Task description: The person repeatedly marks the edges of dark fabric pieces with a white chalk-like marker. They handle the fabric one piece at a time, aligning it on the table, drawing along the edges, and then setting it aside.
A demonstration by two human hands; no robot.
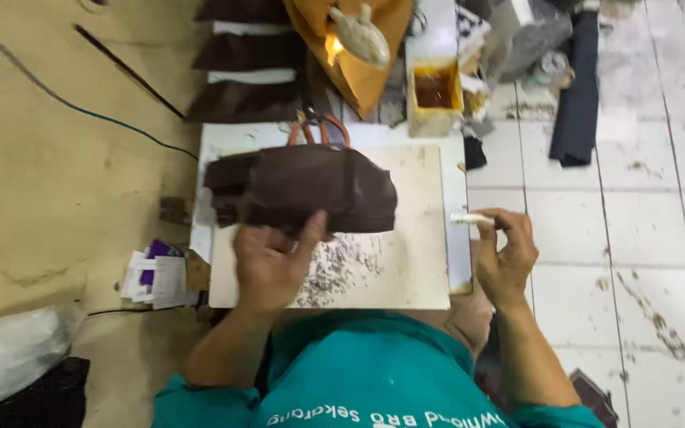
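Two hands work over a pale board (422, 277); left hand (267, 261) grips the near edge of a dark brown leather piece (303, 190), long axis crosswise; right hand (505, 257), off to the side, pinches a small white stick (469, 218).

Left hand (269, 257): forearm extended forward, palm down, fingers curled, thumb raised against the lower edge of the dark brown leather piece (303, 189). Right hand (505, 254): to the right of that piece, well apart, fingers pinched closed, wrist bent inward.
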